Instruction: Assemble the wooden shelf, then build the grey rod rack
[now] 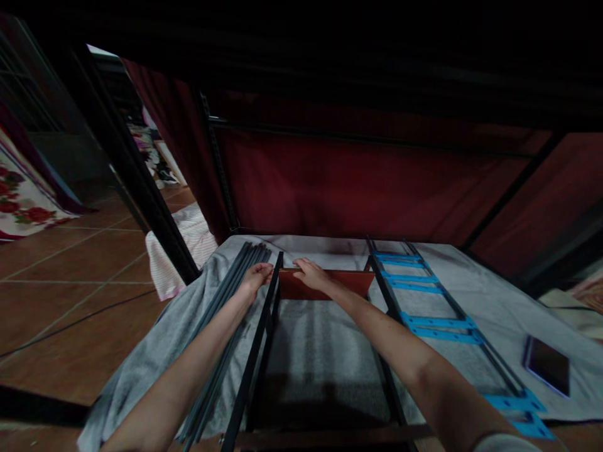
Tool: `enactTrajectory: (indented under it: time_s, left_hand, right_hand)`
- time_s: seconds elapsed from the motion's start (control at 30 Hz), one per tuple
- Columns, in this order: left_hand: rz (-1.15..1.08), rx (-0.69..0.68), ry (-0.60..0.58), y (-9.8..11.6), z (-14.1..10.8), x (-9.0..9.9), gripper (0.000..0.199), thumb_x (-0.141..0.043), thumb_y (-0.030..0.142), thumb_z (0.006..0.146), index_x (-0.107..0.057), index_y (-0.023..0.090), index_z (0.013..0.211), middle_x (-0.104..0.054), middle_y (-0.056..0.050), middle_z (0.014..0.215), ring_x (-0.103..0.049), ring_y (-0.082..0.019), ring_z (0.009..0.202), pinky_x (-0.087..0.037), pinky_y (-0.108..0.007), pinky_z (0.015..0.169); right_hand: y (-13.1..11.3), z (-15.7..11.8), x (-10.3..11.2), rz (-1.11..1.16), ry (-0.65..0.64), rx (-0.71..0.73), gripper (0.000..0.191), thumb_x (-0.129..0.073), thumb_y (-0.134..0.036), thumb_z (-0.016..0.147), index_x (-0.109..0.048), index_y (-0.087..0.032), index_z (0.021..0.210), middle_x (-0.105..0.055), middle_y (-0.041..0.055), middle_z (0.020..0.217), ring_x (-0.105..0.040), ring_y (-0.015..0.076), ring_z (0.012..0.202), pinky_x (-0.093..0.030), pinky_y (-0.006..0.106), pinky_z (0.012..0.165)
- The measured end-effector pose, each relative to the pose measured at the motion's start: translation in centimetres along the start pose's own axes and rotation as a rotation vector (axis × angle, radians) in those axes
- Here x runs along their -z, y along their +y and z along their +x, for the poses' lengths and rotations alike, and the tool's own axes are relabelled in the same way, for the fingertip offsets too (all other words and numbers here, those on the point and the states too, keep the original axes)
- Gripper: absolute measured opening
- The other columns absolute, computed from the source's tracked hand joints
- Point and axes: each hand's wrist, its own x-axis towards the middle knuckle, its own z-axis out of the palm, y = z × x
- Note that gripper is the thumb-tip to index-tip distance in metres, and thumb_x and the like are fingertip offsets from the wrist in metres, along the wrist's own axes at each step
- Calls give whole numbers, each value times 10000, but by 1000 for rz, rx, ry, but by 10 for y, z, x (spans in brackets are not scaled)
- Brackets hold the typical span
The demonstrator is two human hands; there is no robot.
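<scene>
A black metal frame with long side rails stands on the grey cloth before me. A reddish-brown board spans its far end. My left hand is at the outer side of the frame's left rail, near its far end, with fingers curled together. Whatever they pinch, if anything, is too small to make out. My right hand grips the top edge of the board near its left end, its thumb on the near side. The fingertips are partly hidden and blurred.
Several grey metal tubes lie left of the frame. To the right are dark rails with bright blue brackets and a phone. Dark posts and a red curtain surround the grey cloth.
</scene>
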Motion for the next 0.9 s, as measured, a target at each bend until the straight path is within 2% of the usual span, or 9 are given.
enactTrajectory:
  time_s: [0.13,0.2,0.27,0.33,0.43,0.53,0.63,0.77,0.9]
  left_hand:
    - [81,-113,66,17,-4,-2,231,-748,290,574,-643,191,754,-598,-18,691,-554,-168,666,-427,-262,611]
    - [191,-250,61,26,-6,-9,184,-736,234,589,-672,210,760,-599,-39,756,-563,-203,757,-445,-288,685]
    - [384,-446,4,34,-7,-22,153,-702,216,643,-696,224,796,-607,-64,837,-571,-236,837,-453,-327,785]
    - [583,-626,-97,38,-11,-43,165,-650,231,719,-701,230,876,-614,-82,928,-574,-259,901,-443,-369,870]
    - [725,-755,-262,35,-19,-84,213,-589,254,794,-677,229,986,-606,-95,1043,-566,-276,1006,-431,-403,942]
    - [775,-823,-401,26,-26,-131,259,-571,234,811,-654,222,1056,-598,-99,1090,-562,-271,1057,-425,-406,980]
    - [853,-830,-486,16,-28,-176,323,-582,205,803,-640,214,1121,-601,-111,1150,-566,-275,1085,-416,-409,1001]
    - [934,-792,-526,5,-24,-223,355,-599,220,814,-637,184,1166,-613,-153,1200,-566,-309,1138,-404,-419,1019]
    - [1021,-742,-610,-6,-23,-251,353,-545,243,871,-617,184,1212,-644,-141,1194,-606,-273,1112,-431,-368,992]
  right_hand:
    - [12,-17,28,54,51,99,427,-546,-211,902,-519,-195,1327,-546,97,1323,-508,186,1223,-381,322,1030]
    - [28,-34,50,66,92,132,394,-533,-195,903,-549,-207,1296,-544,85,1321,-507,179,1225,-375,323,1042]
    - [51,-55,75,88,167,121,358,-526,-194,903,-583,-214,1256,-551,75,1306,-510,173,1219,-372,321,1049]
    - [81,-81,97,138,279,48,327,-530,-198,891,-616,-206,1206,-573,73,1267,-523,174,1197,-375,323,1046]
    - [129,-121,116,327,488,-223,260,-536,-192,849,-661,-186,1077,-632,70,1144,-569,182,1103,-401,343,1016]
    - [165,-154,114,498,584,-431,204,-515,-233,835,-665,-179,963,-674,57,974,-615,186,945,-462,365,926]
    - [184,-170,98,584,576,-486,197,-524,-296,821,-649,-174,911,-668,39,824,-619,171,763,-511,334,773]
    - [196,-167,78,708,582,-505,229,-538,-368,812,-625,-168,883,-657,40,775,-605,147,655,-514,291,667]
    - [204,-151,64,775,586,-481,266,-535,-420,829,-625,-179,893,-666,38,778,-626,147,665,-520,268,640]
